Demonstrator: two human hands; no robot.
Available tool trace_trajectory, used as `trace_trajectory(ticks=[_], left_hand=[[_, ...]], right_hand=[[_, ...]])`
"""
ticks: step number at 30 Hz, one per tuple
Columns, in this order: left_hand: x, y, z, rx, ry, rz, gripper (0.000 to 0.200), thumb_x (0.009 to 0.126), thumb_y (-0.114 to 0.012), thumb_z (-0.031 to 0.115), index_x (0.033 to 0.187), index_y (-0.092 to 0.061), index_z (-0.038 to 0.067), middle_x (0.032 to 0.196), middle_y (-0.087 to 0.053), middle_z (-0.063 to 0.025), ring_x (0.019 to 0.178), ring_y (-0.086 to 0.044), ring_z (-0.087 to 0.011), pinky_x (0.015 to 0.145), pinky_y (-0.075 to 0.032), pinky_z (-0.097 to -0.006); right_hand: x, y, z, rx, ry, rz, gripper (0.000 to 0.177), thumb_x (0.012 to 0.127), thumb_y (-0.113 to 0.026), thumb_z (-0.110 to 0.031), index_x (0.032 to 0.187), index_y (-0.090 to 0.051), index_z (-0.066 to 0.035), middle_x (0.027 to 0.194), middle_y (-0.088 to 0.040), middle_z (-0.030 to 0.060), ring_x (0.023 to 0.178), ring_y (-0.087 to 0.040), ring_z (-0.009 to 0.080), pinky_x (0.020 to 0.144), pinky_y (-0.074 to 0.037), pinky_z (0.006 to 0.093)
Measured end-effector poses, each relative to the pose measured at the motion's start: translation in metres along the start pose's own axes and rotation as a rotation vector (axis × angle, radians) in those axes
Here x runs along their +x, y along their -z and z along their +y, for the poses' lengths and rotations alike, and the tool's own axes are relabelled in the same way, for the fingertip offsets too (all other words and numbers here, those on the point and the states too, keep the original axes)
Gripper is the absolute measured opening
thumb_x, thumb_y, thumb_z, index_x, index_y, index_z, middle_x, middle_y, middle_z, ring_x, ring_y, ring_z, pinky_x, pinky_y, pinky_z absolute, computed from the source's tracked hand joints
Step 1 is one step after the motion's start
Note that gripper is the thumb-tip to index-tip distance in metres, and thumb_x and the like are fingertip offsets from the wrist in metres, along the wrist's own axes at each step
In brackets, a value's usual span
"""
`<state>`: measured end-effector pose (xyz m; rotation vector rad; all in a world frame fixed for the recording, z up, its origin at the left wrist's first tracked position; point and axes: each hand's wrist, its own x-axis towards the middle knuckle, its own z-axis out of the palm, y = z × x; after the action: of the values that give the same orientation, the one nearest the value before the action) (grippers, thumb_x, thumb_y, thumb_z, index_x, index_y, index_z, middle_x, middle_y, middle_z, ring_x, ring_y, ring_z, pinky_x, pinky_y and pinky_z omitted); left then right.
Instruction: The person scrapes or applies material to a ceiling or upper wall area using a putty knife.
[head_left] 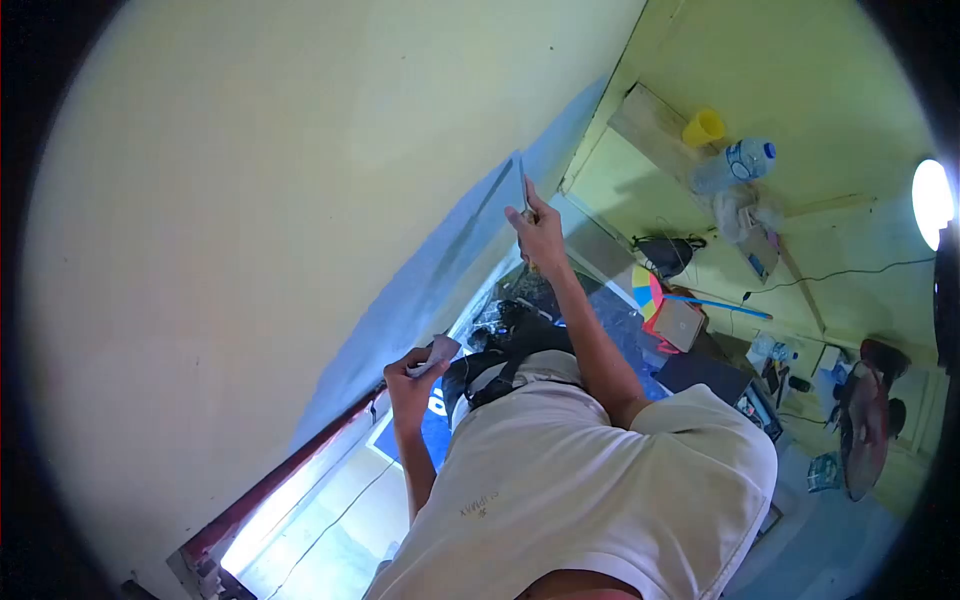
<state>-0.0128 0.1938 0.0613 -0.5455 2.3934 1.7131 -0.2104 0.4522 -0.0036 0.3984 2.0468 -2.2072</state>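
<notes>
My right hand [540,238] is raised to the wall [270,200], closed around a thin flat-bladed tool [522,178] seen edge-on. Its tip is right at a band of blue paint [400,300], where a darker streak runs down from the tool. Index finger and thumb lie along the tool, and a bit of yellowish handle shows below the palm. Lower and to the left, my left hand [408,378] grips a small grey-lilac piece [436,356] with flat faces, whose kind I cannot tell. That hand is close to the wall's lower edge.
A dark red ledge [270,460] edges the wall's bottom, beside a bright opening. On the right, a wooden shelf [650,125] bears a yellow cup [704,127] and a water bottle [735,166]. Farther down are a blue stick [720,305], a cardboard box [675,322] and a fan [866,430].
</notes>
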Motion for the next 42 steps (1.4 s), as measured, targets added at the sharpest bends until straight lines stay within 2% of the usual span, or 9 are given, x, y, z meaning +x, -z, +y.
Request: trace_trajectory(ticks=[8, 11, 17, 23, 26, 29, 35, 38, 42], left_hand=[[0.006, -0.01, -0.014, -0.069, -0.006, -0.05, 0.02, 0.074, -0.085, 0.003, 0.091, -0.078, -0.003, 0.084, -0.075, -0.0047, 0.079, -0.064, -0.0115, 0.077, -0.051, -0.0293], [0.005, -0.01, -0.02, -0.032, -0.017, -0.052, 0.02, 0.074, -0.085, 0.003, 0.092, -0.078, -0.003, 0.084, -0.075, -0.0046, 0.08, -0.065, -0.0116, 0.078, -0.05, -0.0292], [0.01, -0.01, -0.021, -0.064, -0.018, -0.03, 0.019, 0.075, -0.083, 0.001, 0.092, -0.077, -0.004, 0.084, -0.074, -0.0044, 0.079, -0.063, -0.011, 0.077, -0.05, -0.0282], [0.007, -0.008, 0.001, 0.009, 0.002, 0.014, 0.018, 0.076, -0.082, 0.001, 0.092, -0.076, -0.005, 0.084, -0.072, -0.0027, 0.078, -0.06, -0.0092, 0.074, -0.048, -0.0267], [0.011, -0.009, 0.002, 0.017, 0.001, -0.007, 0.018, 0.076, -0.082, 0.001, 0.092, -0.076, -0.004, 0.084, -0.073, -0.0028, 0.078, -0.061, -0.0091, 0.073, -0.048, -0.0268], [0.014, -0.014, 0.01, 0.018, -0.02, 0.003, 0.018, 0.076, -0.082, 0.002, 0.092, -0.076, -0.004, 0.083, -0.072, -0.0026, 0.077, -0.061, -0.0089, 0.073, -0.048, -0.0267], [0.021, -0.013, 0.006, -0.03, -0.003, -0.055, 0.02, 0.076, -0.082, 0.001, 0.095, -0.077, -0.004, 0.084, -0.073, -0.0039, 0.079, -0.062, -0.0097, 0.074, -0.049, -0.0273], [0.026, -0.019, -0.014, 0.013, 0.013, -0.087, 0.022, 0.075, -0.083, 0.003, 0.095, -0.077, -0.005, 0.085, -0.074, -0.0049, 0.079, -0.063, -0.0109, 0.076, -0.05, -0.0282], [0.024, -0.026, -0.022, 0.009, -0.033, -0.146, 0.024, 0.073, -0.086, 0.006, 0.093, -0.077, -0.003, 0.086, -0.075, -0.0058, 0.081, -0.065, -0.0132, 0.079, -0.05, -0.0294]], right_hand=[[0.003, 0.004, 0.009, -0.001, 0.093, 0.022, 0.073, 0.099, -0.063, -0.014, 0.163, -0.026, -0.012, 0.062, -0.042, -0.0052, 0.047, -0.04, 0.0062, 0.04, -0.036, 0.0272], [-0.008, 0.004, -0.01, 0.238, -0.002, -0.038, 0.075, 0.1, -0.06, -0.012, 0.164, -0.02, -0.011, 0.065, -0.043, -0.0048, 0.049, -0.044, 0.0065, 0.039, -0.037, 0.0275], [0.001, 0.007, 0.008, 0.006, 0.089, -0.064, 0.071, 0.1, -0.06, -0.013, 0.162, -0.027, -0.013, 0.058, -0.039, -0.0051, 0.04, -0.04, 0.0069, 0.035, -0.038, 0.0279], [0.004, 0.002, -0.008, -0.035, 0.047, -0.059, 0.072, 0.098, -0.063, -0.011, 0.162, -0.029, -0.014, 0.057, -0.042, -0.0046, 0.038, -0.038, 0.008, 0.035, -0.035, 0.0293], [0.023, 0.001, 0.023, -0.195, 0.222, 0.001, 0.074, 0.098, -0.064, -0.01, 0.162, -0.028, -0.012, 0.059, -0.04, -0.0045, 0.043, -0.036, 0.0073, 0.041, -0.035, 0.0282], [0.014, -0.007, 0.013, -0.268, 0.281, 0.048, 0.075, 0.096, -0.065, -0.01, 0.162, -0.029, -0.011, 0.062, -0.037, -0.0043, 0.052, -0.033, 0.0072, 0.049, -0.035, 0.0264], [0.017, -0.004, 0.017, -0.252, 0.28, 0.047, 0.074, 0.095, -0.066, -0.009, 0.16, -0.03, -0.007, 0.067, -0.038, -0.003, 0.06, -0.034, 0.0077, 0.055, -0.036, 0.0254], [0.005, -0.009, 0.007, -0.274, 0.175, 0.02, 0.075, 0.093, -0.068, -0.012, 0.159, -0.033, -0.011, 0.073, -0.048, 0.0127, 0.066, -0.047, 0.0169, 0.067, -0.047, 0.0311], [0.013, -0.007, 0.007, -0.226, 0.206, 0.05, 0.074, 0.093, -0.068, -0.012, 0.159, -0.034, -0.011, 0.073, -0.048, 0.0115, 0.065, -0.046, 0.016, 0.067, -0.047, 0.0302]])
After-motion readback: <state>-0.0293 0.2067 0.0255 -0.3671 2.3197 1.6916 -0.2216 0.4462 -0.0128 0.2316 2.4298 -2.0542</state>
